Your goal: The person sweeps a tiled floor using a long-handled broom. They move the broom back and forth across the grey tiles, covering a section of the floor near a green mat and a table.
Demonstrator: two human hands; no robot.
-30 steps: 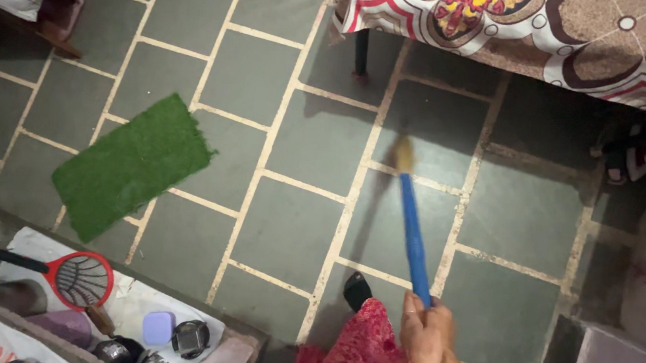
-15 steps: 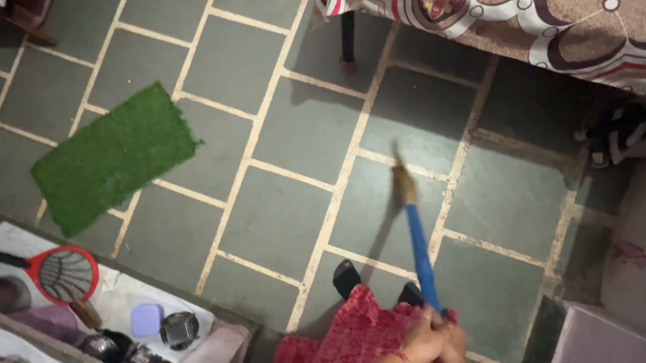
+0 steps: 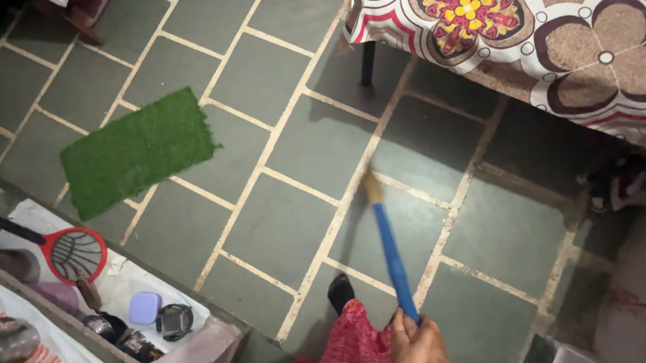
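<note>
One camera is sitting on the person's head and is looking steeply down at the tiled floor [image 3: 278, 225]. It is facing forward and a little to the right, toward the table with a flowered cloth [image 3: 561, 46] at the top edge. The joined hands [image 3: 411, 351] are appearing very near, at the bottom edge. A green mat [image 3: 138, 150] is lying farther left. No second view is sharing this scene.
</note>
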